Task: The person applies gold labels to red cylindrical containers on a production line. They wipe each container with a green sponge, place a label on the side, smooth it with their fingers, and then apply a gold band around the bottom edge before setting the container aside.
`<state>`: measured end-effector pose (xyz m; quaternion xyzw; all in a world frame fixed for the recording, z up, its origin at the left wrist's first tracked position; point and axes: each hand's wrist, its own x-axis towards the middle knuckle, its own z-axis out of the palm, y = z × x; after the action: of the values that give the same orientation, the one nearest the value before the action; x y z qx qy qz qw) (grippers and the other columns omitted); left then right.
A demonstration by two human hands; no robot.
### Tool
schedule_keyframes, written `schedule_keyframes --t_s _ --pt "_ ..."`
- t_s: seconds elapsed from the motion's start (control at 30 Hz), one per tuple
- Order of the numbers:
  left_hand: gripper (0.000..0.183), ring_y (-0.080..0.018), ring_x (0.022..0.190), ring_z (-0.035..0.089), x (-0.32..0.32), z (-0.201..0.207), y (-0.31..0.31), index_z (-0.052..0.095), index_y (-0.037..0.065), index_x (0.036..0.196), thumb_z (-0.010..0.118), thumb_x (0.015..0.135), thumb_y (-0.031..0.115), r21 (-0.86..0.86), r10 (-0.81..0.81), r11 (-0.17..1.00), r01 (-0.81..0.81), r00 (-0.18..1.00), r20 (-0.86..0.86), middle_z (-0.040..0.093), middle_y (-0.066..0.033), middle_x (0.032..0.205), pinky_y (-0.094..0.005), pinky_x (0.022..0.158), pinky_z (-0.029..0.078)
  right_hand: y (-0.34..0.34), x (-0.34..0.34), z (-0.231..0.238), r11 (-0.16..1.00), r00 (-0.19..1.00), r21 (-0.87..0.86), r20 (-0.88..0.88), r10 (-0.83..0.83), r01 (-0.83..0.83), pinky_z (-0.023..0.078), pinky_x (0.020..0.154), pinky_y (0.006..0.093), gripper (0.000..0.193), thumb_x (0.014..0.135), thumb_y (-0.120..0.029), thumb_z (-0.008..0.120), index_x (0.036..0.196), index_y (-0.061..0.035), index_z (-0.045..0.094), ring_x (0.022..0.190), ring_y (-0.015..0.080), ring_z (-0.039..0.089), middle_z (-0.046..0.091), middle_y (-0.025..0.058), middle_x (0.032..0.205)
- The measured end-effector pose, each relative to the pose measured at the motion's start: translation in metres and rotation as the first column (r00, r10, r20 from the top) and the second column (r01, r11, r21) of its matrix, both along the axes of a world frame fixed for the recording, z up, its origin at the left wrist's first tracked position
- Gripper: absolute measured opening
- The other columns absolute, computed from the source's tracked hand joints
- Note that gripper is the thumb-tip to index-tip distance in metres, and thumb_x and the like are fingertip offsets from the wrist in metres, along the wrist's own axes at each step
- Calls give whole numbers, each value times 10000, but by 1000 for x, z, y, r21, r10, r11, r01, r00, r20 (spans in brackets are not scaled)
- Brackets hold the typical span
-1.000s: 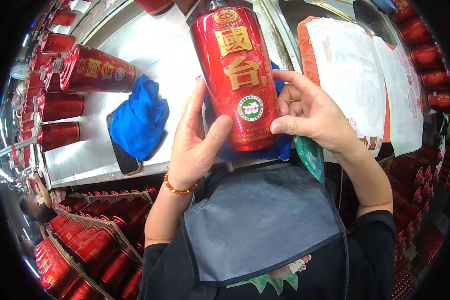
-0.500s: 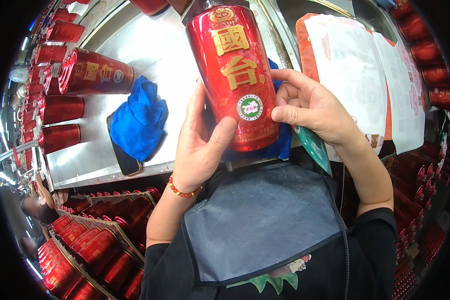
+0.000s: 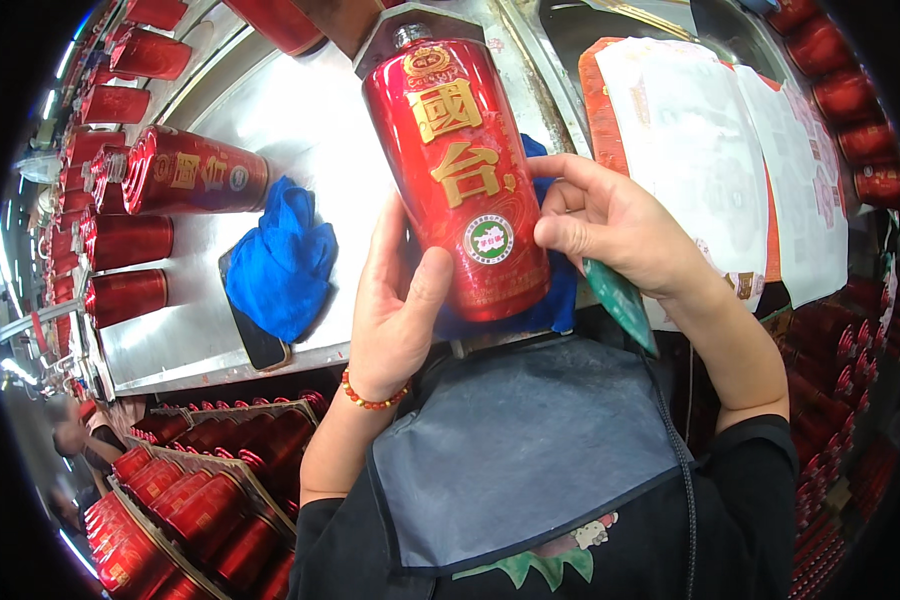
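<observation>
Red bottle (image 3: 450,130): between cupped left hand (image 3: 398,310) and right hand (image 3: 625,230)
Grip: cannot tell whether either grasps
Blue cloth (image 3: 564,300): at bottle's near end

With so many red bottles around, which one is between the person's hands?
The central red bottle, flanked by the left hand and right hand; the other bottles, all farther out, touch neither.
</observation>
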<state>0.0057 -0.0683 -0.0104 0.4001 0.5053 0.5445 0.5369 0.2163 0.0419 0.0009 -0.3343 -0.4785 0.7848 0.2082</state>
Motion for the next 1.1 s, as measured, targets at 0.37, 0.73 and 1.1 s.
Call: schedule_keyframes --t_s 0.37,0.73,1.1 --pt "596 -190 1435 393 -1 -5 -3 273 -7 1583 512 1085 220 -5 41 999 -41 996 73 411 -115 1571 -353 1173 334 12 -11 -9 998 998 23 27 -54 54 416 487 140 502 1023 -311 639 1385 17 523 587 5 539 619 15 899" --pt "544 -169 1358 468 2 -1 10 340 -3 1556 495 1095 242 -15 77 997 -76 985 153 479 -99 1507 -339 1125 396 11 -7 1 1000 998 9 62 -6 5 508 872 253 584 982 -354 699 1378 41 526 977 108 627 693 68 1059" --pt "536 -176 1360 463 6 -2 10 368 -29 1531 504 1091 245 -21 115 993 -114 983 139 477 -110 1488 -341 1131 391 6 -12 2 998 998 -29 32 -56 57 425 509 160 635 924 -257 770 1393 48 469 610 18 514 592 -12 905"
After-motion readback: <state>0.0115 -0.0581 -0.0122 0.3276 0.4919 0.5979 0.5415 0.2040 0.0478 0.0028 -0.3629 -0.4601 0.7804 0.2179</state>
